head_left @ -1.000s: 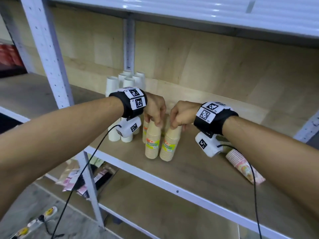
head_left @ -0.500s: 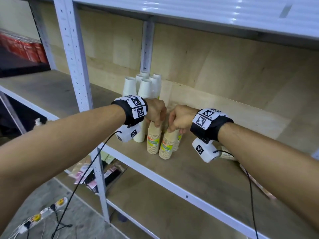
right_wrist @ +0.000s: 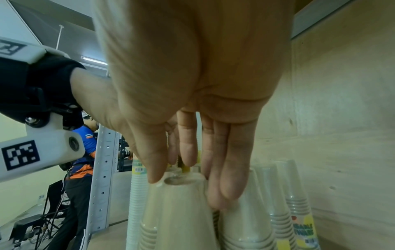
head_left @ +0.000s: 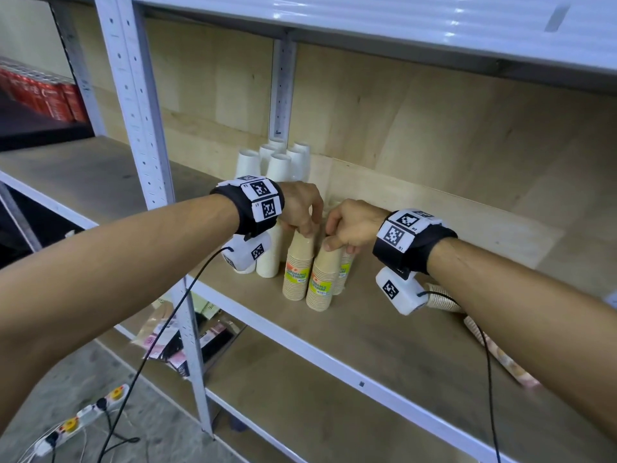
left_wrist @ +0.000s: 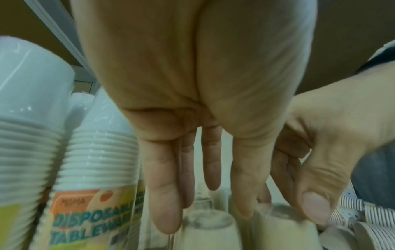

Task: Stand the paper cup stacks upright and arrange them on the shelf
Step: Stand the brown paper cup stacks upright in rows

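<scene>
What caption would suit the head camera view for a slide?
Both hands, left hand and right hand, grip the tops of two upright brown cup stacks on the shelf.

tan and white cups on pale wood

tan cup stacks (head_left: 298,267) carry yellow, orange and teal labels; white cup stacks (head_left: 279,165) stand plain; wristbands (head_left: 253,208) are black with black-and-white square markers; shelf frame (head_left: 140,105) is white.

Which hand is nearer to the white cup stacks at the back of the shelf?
Left. The left hand is just in front of the white cup stacks, holding a brown stack's top; the right hand is farther right, on the neighbouring brown stack.
</scene>
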Available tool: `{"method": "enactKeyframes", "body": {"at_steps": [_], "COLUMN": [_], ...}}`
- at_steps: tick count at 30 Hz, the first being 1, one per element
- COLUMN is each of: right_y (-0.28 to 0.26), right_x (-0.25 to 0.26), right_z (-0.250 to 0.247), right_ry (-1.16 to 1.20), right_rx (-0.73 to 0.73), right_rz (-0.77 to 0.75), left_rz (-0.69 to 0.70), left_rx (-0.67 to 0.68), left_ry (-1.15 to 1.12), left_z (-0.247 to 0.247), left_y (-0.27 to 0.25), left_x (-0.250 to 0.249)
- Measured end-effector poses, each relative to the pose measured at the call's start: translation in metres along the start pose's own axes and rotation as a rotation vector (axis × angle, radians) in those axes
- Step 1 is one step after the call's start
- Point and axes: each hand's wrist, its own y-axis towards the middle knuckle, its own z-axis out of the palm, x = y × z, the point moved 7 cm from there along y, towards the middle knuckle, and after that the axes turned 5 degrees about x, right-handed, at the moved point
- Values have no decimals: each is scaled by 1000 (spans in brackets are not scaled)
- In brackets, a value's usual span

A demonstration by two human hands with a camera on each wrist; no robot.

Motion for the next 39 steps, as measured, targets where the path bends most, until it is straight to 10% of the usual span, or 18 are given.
{"method": "enactKeyframes", "body": {"at_steps": [17,39], "right_y": [-70,-84], "right_x": [-125,-340], "right_z": [-124,-83], "right_ry": [-87,-164], "right_rx": [-211,-128], "right_rz": [300,610], "left_rz": [289,445], "left_rx": [-129,70], "left_ry": [-33,-98], "left_z": [-62,80], "left_y": [28,132], "left_x": [-124,-243]}}
